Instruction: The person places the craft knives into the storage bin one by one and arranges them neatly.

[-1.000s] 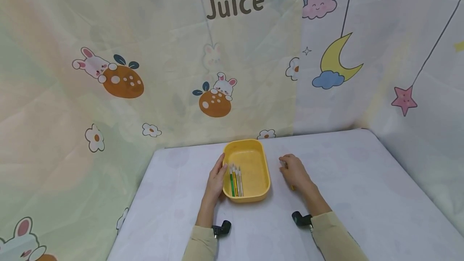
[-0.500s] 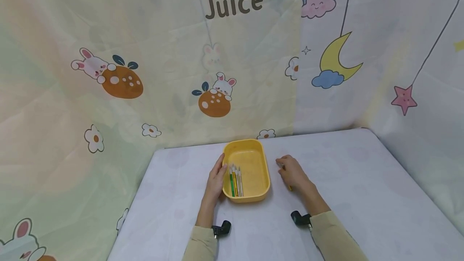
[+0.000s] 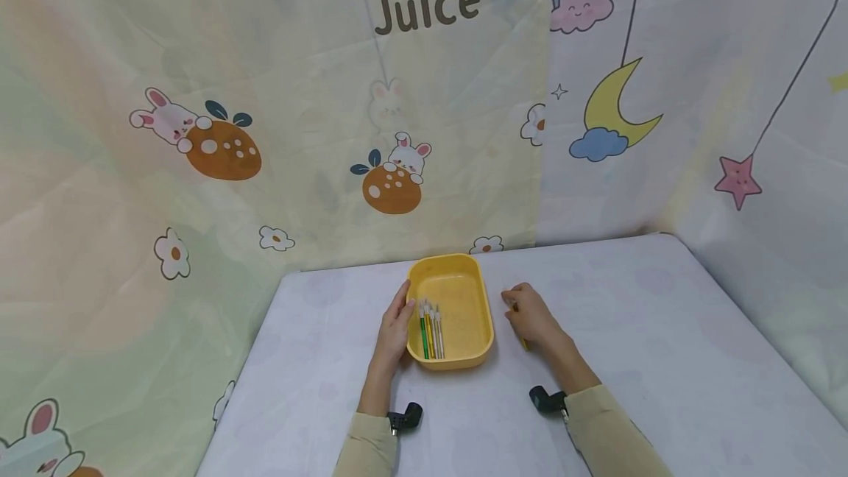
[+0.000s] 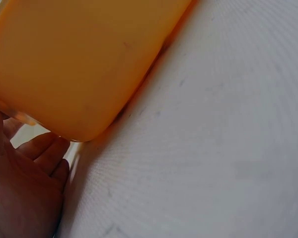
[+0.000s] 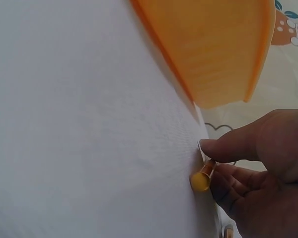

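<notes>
A yellow plastic tray (image 3: 464, 322) sits on the table, with several slim pen-like sticks (image 3: 432, 333) in green, yellow and silver along its left side, pale tips pointing away. My left hand (image 3: 392, 331) grips the tray's left side, thumb over the rim and fingers along the outer wall; its fingers (image 4: 50, 153) show under the tray's corner in the left wrist view. Right of the tray, my right hand (image 3: 535, 319) pinches another pen-like stick (image 5: 201, 181) with a round yellow end, thumb and fingers around it close over the tabletop. Its far part is hidden behind the fingers.
A white cloth covers the table (image 3: 662, 359). Printed curtains (image 3: 298, 131) stand behind and at both sides. A small brownish end (image 5: 229, 231) shows below the right hand in the right wrist view. Black wrist cameras (image 3: 547, 400) sit on both forearms.
My right hand has moved slightly left toward the tray, with the pen-like stick in its fingers. The left hand and the tray have stayed in place.
</notes>
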